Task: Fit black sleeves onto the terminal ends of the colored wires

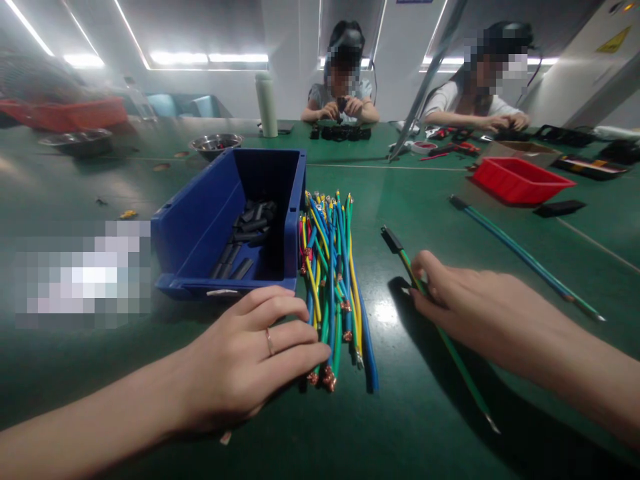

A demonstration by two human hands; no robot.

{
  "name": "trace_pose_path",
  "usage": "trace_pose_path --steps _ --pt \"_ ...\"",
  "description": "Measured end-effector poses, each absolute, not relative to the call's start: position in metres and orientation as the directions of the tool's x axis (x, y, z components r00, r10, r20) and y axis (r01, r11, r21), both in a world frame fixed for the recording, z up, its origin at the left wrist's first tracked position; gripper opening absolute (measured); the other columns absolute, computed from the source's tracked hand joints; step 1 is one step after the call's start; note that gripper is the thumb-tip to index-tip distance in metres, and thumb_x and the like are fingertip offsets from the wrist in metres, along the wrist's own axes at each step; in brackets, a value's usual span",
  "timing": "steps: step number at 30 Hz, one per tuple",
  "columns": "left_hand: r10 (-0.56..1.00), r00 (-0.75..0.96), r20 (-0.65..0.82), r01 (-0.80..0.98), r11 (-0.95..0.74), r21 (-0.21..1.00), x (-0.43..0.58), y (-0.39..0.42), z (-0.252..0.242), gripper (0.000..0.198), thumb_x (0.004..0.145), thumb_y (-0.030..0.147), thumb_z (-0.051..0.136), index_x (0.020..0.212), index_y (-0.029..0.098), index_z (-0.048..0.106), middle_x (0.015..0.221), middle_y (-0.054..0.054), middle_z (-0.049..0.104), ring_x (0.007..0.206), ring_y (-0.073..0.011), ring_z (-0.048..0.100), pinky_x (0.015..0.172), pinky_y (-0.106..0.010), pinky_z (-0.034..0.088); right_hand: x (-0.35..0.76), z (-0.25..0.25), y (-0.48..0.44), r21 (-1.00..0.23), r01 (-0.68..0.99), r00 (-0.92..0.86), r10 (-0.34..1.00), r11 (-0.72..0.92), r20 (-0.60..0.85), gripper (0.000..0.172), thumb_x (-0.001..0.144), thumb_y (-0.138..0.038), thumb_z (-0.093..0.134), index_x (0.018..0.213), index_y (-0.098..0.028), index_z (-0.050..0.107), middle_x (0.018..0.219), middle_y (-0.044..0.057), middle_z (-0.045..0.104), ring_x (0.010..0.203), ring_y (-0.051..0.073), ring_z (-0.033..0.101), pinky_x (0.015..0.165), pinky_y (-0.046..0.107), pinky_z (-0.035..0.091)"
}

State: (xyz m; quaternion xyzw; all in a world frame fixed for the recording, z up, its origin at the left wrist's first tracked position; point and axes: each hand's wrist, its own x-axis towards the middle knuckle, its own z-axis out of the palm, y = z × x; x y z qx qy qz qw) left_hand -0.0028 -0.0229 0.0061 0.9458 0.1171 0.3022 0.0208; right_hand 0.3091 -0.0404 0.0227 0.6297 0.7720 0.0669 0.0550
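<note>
My right hand [450, 293] pinches a green wire [463, 370] between thumb and fingers, just above the table. A black sleeve [393, 240] covers the wire's far end, and a bare metal tip shows at its near end. My left hand [255, 353], with a ring on one finger, lies with its fingers stretched over a bundle of wires [345, 280]. These are blue, green and yellow, some with frayed copper ends and some with metal terminals. The fingertips touch the bundle; what is under them is hidden.
Beside the bundle stands a blue bin [190, 233] holding short black sleeves [250, 227]. On the right lie sleeved wires [520, 247] and a red tray [520, 180]. Metal bowls [215, 143] and a pale bottle [267, 105] stand farther back. Two people [345, 87] work across the table.
</note>
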Motion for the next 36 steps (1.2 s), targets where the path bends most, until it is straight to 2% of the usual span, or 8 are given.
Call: trace_pose_path --steps 3,6,12,19,24,29,36 --pt "0.237 0.792 0.563 0.198 -0.972 0.130 -0.003 -0.023 0.006 0.028 0.103 0.011 0.042 0.109 0.015 0.069 0.098 -0.004 0.075 0.101 -0.0203 0.057 0.100 -0.036 0.040 0.314 0.026 -0.045 0.144 0.945 -0.290 0.955 0.295 -0.057 0.026 0.094 -0.033 0.041 0.107 -0.017 0.057 0.070 0.007 0.070 0.051 0.021 0.065 0.045 0.025 0.024" --pt "0.232 0.801 0.552 0.189 -0.973 0.136 -0.004 -0.023 0.005 0.029 0.102 0.012 0.042 0.110 0.014 0.069 0.099 -0.005 0.075 0.102 -0.0213 0.056 0.101 -0.037 0.038 0.315 0.027 -0.046 0.119 0.936 -0.321 0.942 0.331 -0.095 0.025 0.093 -0.029 0.040 0.101 -0.018 0.061 0.069 0.007 0.070 0.049 0.021 0.065 0.044 0.026 0.024" --pt "0.227 0.806 0.546 0.181 -0.974 0.137 -0.005 -0.022 0.004 0.028 0.101 0.011 0.043 0.112 0.013 0.068 0.100 -0.006 0.074 0.103 -0.0224 0.054 0.103 -0.038 0.036 0.313 0.026 -0.043 0.138 0.954 -0.246 0.960 0.264 -0.133 0.025 0.093 -0.031 0.040 0.090 -0.021 0.062 0.064 0.005 0.069 0.049 0.022 0.065 0.045 0.027 0.026" --pt "0.225 0.808 0.544 0.187 -0.974 0.124 -0.005 -0.022 0.005 0.027 0.100 0.010 0.044 0.111 0.014 0.068 0.100 -0.005 0.074 0.103 -0.0221 0.054 0.103 -0.037 0.036 0.309 0.033 -0.036 0.204 0.967 -0.111 0.972 0.154 -0.208 0.026 0.094 -0.032 0.038 0.095 -0.021 0.062 0.081 0.009 0.073 0.065 0.027 0.070 0.050 0.030 0.037" --pt "0.220 0.804 0.553 0.187 -0.975 0.117 -0.004 -0.022 0.005 0.026 0.100 0.012 0.046 0.111 0.013 0.069 0.100 -0.005 0.074 0.102 -0.0216 0.055 0.103 -0.036 0.036 0.311 0.031 -0.030 0.269 0.960 -0.040 0.988 0.078 -0.146 0.023 0.096 -0.030 0.039 0.098 -0.019 0.058 0.096 0.011 0.070 0.084 0.027 0.070 0.061 0.033 0.047" --pt "0.253 0.793 0.554 0.207 -0.968 0.145 -0.002 -0.023 0.007 0.025 0.103 0.016 0.046 0.111 0.015 0.069 0.100 -0.004 0.074 0.102 -0.0207 0.055 0.102 -0.035 0.037 0.316 0.028 -0.029 0.368 0.929 -0.028 0.998 0.045 -0.053 0.019 0.097 -0.028 0.041 0.094 -0.017 0.056 0.089 0.009 0.063 0.079 0.024 0.065 0.061 0.033 0.047" --pt "0.250 0.807 0.536 0.208 -0.968 0.139 -0.003 -0.024 0.009 0.025 0.101 0.013 0.047 0.112 0.015 0.069 0.102 -0.004 0.074 0.104 -0.0212 0.055 0.104 -0.036 0.036 0.325 0.026 -0.025 0.364 0.931 0.015 1.000 -0.006 -0.023 0.021 0.098 -0.029 0.041 0.099 -0.015 0.058 0.096 0.011 0.060 0.089 0.027 0.065 0.065 0.036 0.048"
